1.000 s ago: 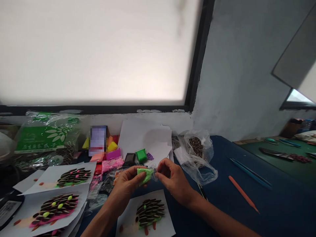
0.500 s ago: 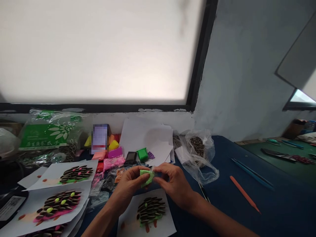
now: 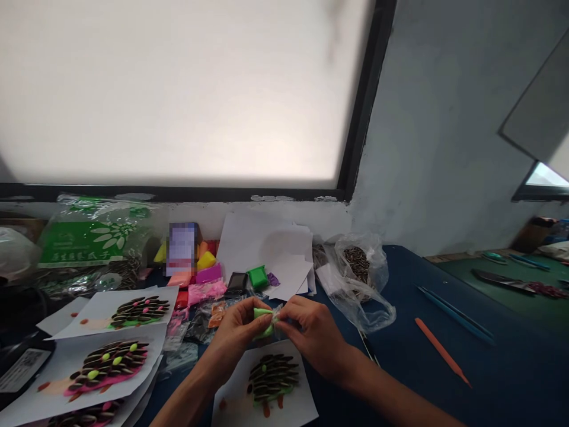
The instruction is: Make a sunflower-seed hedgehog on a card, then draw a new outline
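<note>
Between my two hands is a small packet of light green modelling clay (image 3: 261, 313) in a clear plastic wrapper. My left hand (image 3: 240, 328) pinches the clay packet between thumb and fingers. My right hand (image 3: 309, 329) pinches the crinkled end of the wrapper (image 3: 276, 314), close against the left fingertips. Below them lies a white card (image 3: 235, 385) bearing a hedgehog picture (image 3: 272, 379) made of striped sunflower seeds on green clay, with one light green dot on it.
Finished seed hedgehog cards (image 3: 109, 367) are stacked at left. Coloured clay packets (image 3: 207, 289) and white paper (image 3: 253, 237) lie behind my hands. A plastic bag of seeds (image 3: 355, 267), an orange clay tool (image 3: 440, 350) and blue tweezers (image 3: 456, 313) are on the right.
My right fingers have closed in on the wrapper end and come nearer to my left hand. Less of the light green clay shows now. The camera view has shifted slightly.
</note>
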Demonstrator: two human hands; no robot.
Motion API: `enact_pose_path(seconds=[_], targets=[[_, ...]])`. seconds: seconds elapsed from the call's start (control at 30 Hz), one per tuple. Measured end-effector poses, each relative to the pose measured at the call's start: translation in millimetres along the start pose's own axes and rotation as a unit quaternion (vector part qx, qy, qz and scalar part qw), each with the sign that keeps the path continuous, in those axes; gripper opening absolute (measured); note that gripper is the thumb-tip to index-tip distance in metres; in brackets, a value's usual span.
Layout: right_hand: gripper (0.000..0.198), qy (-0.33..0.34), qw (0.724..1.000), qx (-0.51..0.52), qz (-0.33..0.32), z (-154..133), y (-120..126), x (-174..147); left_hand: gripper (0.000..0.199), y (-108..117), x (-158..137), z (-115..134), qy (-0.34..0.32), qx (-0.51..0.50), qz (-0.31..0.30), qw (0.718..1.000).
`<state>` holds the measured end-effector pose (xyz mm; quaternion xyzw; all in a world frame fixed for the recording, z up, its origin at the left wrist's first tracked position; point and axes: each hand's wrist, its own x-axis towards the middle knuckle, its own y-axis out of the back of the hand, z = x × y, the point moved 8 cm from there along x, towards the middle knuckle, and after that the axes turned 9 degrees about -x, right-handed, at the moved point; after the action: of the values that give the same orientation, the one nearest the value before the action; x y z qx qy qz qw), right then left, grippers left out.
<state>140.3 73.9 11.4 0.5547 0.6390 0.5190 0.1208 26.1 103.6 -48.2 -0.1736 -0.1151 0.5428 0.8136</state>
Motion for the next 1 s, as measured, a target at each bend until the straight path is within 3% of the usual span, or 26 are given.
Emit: enact_pose_path(seconds=[0.23,0.63,0.8,0.9,1.0], targets=[[0.012,0.004,0.999,-0.033,-0.013,1.8,-0.9,-0.3,0.035,-4.6,0.0,-3.9,0.043,-0.038,-0.032,0.998],[0.012,0.006,0.999,-0.001,0.050,-4.7,3.1,-2.8,0.037,0.2,2.8,1.0,0.006,-0.012,0.018,1.000],[0.013,-0.074,0.979,0.175,0.072,1.9,15.6,2.2,0.036,26.6,8.4,-0.7,-0.011,0.009,0.064,0.998],[0.021,-0.131,0.944,0.302,0.012,10.9,4.6,4.4,0.042,35.6,9.6,-5.9,0.004,-0.012,0.082,0.997],[0.032,-0.163,0.916,0.365,-0.039,18.3,-10.3,3.4,0.046,34.9,9.5,-8.7,0.025,-0.032,0.081,0.996]])
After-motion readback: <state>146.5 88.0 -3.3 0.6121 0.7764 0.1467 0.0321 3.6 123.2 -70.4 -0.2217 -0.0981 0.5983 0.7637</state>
